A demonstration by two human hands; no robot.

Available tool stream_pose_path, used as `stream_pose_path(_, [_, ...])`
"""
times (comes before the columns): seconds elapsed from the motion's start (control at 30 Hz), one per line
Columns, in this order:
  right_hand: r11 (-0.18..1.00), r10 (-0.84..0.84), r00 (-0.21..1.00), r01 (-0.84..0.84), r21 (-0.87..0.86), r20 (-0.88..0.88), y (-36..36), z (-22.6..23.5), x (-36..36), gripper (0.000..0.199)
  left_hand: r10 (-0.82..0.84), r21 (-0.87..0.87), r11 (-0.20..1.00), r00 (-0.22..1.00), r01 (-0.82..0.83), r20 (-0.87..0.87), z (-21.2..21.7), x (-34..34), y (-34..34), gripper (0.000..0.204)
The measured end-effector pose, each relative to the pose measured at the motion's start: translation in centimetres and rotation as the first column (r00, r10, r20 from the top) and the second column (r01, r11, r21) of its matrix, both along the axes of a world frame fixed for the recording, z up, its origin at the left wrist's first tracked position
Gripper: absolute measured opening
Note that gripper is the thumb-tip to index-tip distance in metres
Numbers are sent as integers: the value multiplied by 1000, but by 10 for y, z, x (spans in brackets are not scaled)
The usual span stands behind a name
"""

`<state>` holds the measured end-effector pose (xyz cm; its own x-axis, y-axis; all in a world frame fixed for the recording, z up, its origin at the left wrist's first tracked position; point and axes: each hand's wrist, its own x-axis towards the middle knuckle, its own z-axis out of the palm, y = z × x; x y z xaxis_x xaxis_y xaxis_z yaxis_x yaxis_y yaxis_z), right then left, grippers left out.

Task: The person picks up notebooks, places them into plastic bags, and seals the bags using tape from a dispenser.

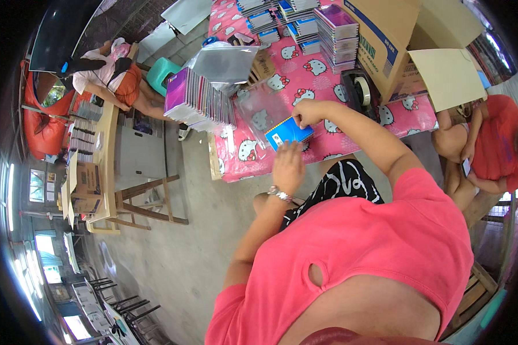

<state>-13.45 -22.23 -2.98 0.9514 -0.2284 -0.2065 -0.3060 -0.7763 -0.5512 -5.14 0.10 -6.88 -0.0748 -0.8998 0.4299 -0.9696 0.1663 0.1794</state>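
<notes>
A blue spiral notebook [278, 133] with a yellow-edged binding lies at the near edge of the pink table. My right hand [311, 113] is closed at its far right corner, fingertips pinched against it. Along the near side of the notebook rests my left hand [289, 165], its fingers stretched out over the edge. A clear plastic sleeve [258, 109] lies flat just left of the notebook and beside it. Farther left, a pile of clear plastic sleeves [223, 62] sits over a tall stack of purple-covered notebooks [197, 99].
Behind stand more notebook stacks [335, 35] and blue notebook stacks [263, 22]. At right are a black tape dispenser [360, 92] and an open cardboard box [380, 43]. One person [112, 72] sits at left by a wooden table [105, 155]; another [492, 144] sits at right with a phone.
</notes>
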Motion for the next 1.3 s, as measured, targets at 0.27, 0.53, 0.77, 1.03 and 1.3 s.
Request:
stream_pose_path(0.27, [993,-112,993,111,27,31,-5,-16,-4,26,201,198,954,970,-225,133,-17,-27,-8,78])
stream_pose_path(0.53, [454,-642,743,567,687,-189,-13,-69,-17,44,229,245,934,963,-259,146,-16,-32,-5,84])
stream_pose_path(0.77, [360,-692,659,669,650,-294,-1,-50,-2,44,295,264,907,943,-328,156,-14,-29,-3,84])
stream_pose_path(1.03, [938,-271,917,320,-134,293,7,-24,34,40,267,297,904,949,-307,169,-6,-29,-11,86])
stream_pose_path(1.3, [993,-49,982,29,-113,-184,-10,-30,79,66,269,290,906,948,-310,172,-8,-29,-10,87])
